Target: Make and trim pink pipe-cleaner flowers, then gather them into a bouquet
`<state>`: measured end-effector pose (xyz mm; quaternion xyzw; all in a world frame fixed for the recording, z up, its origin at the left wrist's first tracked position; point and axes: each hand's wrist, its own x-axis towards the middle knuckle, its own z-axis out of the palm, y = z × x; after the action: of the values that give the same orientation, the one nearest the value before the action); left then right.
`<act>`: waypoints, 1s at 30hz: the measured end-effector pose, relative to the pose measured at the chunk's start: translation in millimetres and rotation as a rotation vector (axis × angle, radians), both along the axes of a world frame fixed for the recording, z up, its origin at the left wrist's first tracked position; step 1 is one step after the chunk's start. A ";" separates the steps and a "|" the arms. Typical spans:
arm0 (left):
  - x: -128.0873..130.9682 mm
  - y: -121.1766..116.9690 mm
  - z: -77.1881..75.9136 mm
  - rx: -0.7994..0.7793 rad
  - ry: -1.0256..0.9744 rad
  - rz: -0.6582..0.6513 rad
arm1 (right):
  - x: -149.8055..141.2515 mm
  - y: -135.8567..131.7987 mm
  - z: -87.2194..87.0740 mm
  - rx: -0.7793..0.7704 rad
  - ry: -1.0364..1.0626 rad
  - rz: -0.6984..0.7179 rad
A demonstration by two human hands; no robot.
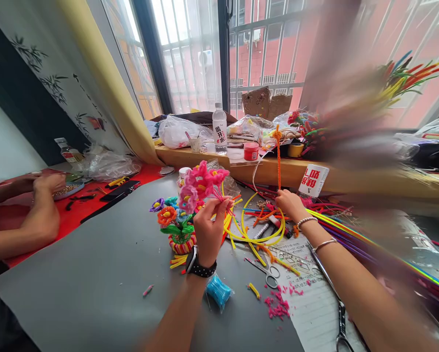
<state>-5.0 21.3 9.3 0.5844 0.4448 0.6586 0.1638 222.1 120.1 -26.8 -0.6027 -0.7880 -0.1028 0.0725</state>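
My left hand [209,226], with a black watch on the wrist, is closed round the stems of a bunch of pink pipe-cleaner flowers [199,185], held upright above the grey mat [94,274]. My right hand [289,204], with bracelets on the wrist, is closed on an orange pipe cleaner [278,157] that stands upright with a small twisted bloom at its top. Just left of my left hand a small pot of pipe-cleaner flowers [177,226] sits on the mat. Loose yellow pipe cleaners [254,235] lie between my hands.
Scissors [268,274], a blue packet [219,291], pink clippings [278,305] and lined paper [314,313] lie near me. Long pipe cleaners [351,232] fan out right. A water bottle [219,129] and clutter stand on the wooden sill. Another person's hands [43,205] work at the left over a red cloth.
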 end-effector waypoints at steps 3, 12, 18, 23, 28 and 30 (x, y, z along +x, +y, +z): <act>0.5 0.8 -1.4 0.002 -0.022 -0.021 | 9.4 -4.2 13.8 0.098 0.146 0.012; 12.7 -1.5 -5.0 -0.084 0.011 -0.160 | 22.7 -70.4 42.5 0.419 0.874 0.083; 34.0 -9.0 -16.7 -0.040 0.217 -0.254 | -3.6 -112.0 48.1 0.265 1.196 0.206; 43.9 -9.6 -30.9 0.165 0.501 -0.154 | -17.3 -118.3 45.0 0.110 1.320 0.293; 46.0 -9.8 -34.6 0.181 0.562 -0.200 | -19.2 -120.7 43.9 0.061 1.399 0.320; 45.8 -10.2 -35.0 0.174 0.580 -0.216 | -20.7 -123.3 46.5 0.040 1.448 0.331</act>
<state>40.8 11.1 -25.7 0.8034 0.3505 0.4789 0.0485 201.4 -3.2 19.7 -0.3916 -0.6215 0.3180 0.5994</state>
